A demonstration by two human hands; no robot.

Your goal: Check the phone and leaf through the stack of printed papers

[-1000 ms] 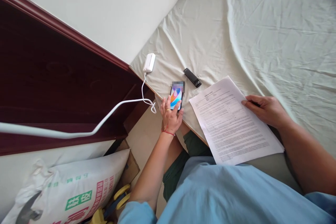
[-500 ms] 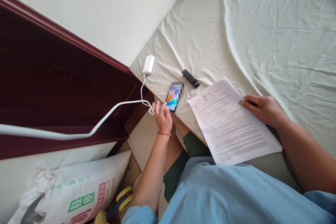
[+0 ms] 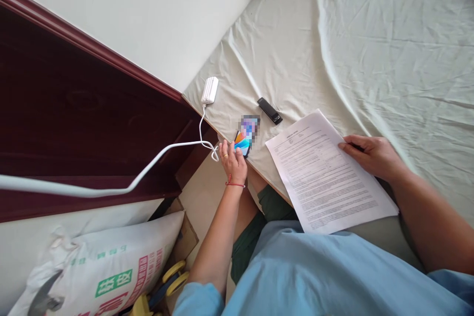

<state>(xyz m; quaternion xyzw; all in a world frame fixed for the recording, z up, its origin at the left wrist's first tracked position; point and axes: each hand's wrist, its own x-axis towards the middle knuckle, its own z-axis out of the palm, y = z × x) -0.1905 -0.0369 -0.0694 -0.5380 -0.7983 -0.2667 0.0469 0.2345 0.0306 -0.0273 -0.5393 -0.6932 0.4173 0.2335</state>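
Two hands: left hand (image 3: 233,162) on phone (image 3: 244,139), right hand (image 3: 370,155) on paper (image 3: 326,173).

phone (image 3: 245,139): lit colourful screen, flat at bed edge | printed paper (image 3: 328,173): flat (overhanging edge)

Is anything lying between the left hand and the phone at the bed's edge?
Nothing visible. The left hand is already at the phone, its fingers on the near end. The white cable runs just left of the hand, and the black remote lies beyond the phone.
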